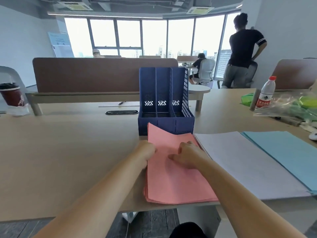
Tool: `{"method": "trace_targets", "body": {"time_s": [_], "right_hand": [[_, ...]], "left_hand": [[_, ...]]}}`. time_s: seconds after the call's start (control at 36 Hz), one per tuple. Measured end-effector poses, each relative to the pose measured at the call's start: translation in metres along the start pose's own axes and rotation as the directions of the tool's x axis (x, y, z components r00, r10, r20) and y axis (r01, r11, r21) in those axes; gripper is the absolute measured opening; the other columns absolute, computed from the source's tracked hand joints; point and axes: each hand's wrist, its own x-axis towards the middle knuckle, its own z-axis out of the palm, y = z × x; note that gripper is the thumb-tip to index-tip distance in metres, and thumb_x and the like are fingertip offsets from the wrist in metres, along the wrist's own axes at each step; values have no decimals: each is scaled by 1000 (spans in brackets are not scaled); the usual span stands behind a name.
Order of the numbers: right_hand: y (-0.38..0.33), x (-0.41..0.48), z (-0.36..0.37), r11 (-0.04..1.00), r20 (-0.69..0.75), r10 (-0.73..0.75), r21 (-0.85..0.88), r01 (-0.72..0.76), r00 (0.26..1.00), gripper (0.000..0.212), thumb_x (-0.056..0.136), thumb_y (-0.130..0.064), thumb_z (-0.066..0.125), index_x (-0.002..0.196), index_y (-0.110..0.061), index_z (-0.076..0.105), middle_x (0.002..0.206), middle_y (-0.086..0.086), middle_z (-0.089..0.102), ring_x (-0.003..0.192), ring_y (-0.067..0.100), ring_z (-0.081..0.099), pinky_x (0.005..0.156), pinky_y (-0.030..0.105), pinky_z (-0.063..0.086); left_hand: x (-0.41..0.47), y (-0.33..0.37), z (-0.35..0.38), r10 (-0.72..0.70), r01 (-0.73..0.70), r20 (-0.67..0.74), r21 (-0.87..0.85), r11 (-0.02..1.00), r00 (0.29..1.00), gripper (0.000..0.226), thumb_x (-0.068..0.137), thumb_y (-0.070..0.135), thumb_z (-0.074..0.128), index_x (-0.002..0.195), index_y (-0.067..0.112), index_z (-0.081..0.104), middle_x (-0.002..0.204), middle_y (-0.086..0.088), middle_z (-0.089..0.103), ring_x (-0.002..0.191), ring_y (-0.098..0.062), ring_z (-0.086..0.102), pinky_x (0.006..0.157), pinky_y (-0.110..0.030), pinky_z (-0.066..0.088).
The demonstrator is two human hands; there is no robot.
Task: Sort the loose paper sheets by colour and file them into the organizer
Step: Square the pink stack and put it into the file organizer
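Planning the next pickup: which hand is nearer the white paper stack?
Right. The right hand rests on the pink stack beside the white stack; the left hand holds the pink stack's opposite edge.

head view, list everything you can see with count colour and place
organizer: 1, dark blue, three empty slots, desk centre
pink sheets: 1 stack, pink, in front of organizer, far left corner lifted
white sheets: 1 stack, white, right of pink
blue sheets: 1 stack, light blue, right of white
water bottle: 1, clear, red cap, desk right
plastic bags: several, clear and green, far right
cup: 1, dark red, black lid, far left
pen: 1, dark, behind organizer, to its left
people: 3, background
left hand: 1, grips pink sheets' left edge
right hand: 1, rests on pink sheets
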Motion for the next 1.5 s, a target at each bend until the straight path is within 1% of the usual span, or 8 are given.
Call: {"method": "trace_targets", "body": {"time_s": [0.19, 0.36, 0.53, 0.81, 0.97, 1.14, 1.25, 1.5], "right_hand": [[26, 4, -21, 849, -394, 232, 528, 12, 889, 62, 80, -44, 76, 129, -13, 55, 125, 7, 56, 106, 27, 60, 92, 39, 50], [7, -10, -50, 62, -26, -5, 998, 26, 1000, 41, 79, -23, 81, 115, -9, 66, 102, 4, 76, 86, 16, 73, 76, 32, 57], [-29, -21, -82, -72, -238, -2, 969, 237, 971, 20, 87, -9, 72, 107, -7, 68, 99, 7, 77, 86, 20, 73, 80, 38, 59], [-47, -22, -61, -9, -219, -90, 976, 219, 972, 22, 87, -10, 71, 109, -5, 70, 105, 11, 76, 89, 21, 73, 79, 34, 57], [-55, -19, -91, 276, -457, -6, 854, 441, 889, 35, 83, -24, 79, 113, -23, 61, 101, -1, 74, 84, 14, 73, 72, 36, 60], [-62, -15, -121, 622, -704, -63, 527, 579, 707, 98, 83, -36, 76, 144, -64, 5, 130, -7, 57, 103, 18, 63, 83, 44, 56], [-64, -22, -129, 815, -730, -175, 269, 513, 660, 80, 88, -39, 69, 147, -59, 19, 132, -15, 43, 90, 8, 55, 78, 36, 52], [-66, -22, -134, 830, -763, -166, 234, 506, 625, 43, 97, -34, 57, 138, -41, 45, 133, -13, 44, 93, 11, 51, 77, 34, 47]], "left_hand": [[-9, 19, -24, 317, -313, -65, 66, 947, 946, 23, 89, 14, 60, 109, 23, 67, 106, -3, 72, 92, -23, 67, 83, -32, 55], [-38, 46, -67, 505, -503, -28, -145, 852, 863, 24, 91, 16, 56, 107, 30, 68, 108, 2, 74, 102, -23, 70, 96, -48, 51], [-52, 71, -100, 589, -591, -80, -224, 775, 804, 25, 90, 13, 61, 113, 22, 66, 107, 0, 74, 99, -19, 71, 87, -38, 54], [-39, 52, -116, 451, -469, -129, -251, 847, 883, 43, 68, 32, 79, 107, 15, 73, 100, -6, 76, 94, -26, 73, 94, -46, 54], [-41, 83, -127, 605, -636, -226, -106, 764, 764, 41, 73, 36, 77, 111, 27, 65, 100, 5, 75, 91, -17, 73, 85, -43, 57], [-57, 115, -123, 771, -748, -328, 224, 624, 545, 82, 88, 24, 71, 145, 51, 19, 137, 24, 43, 117, 3, 50, 83, -17, 43], [-60, 121, -126, 893, -701, -209, 559, 443, 398, 69, 93, 19, 62, 147, 48, 29, 130, 18, 42, 96, 11, 50, 77, -18, 44], [-62, 119, -128, 894, -607, -227, 667, 432, 386, 46, 93, 24, 62, 135, 38, 53, 117, 9, 39, 88, -12, 55, 74, -26, 46]]}}
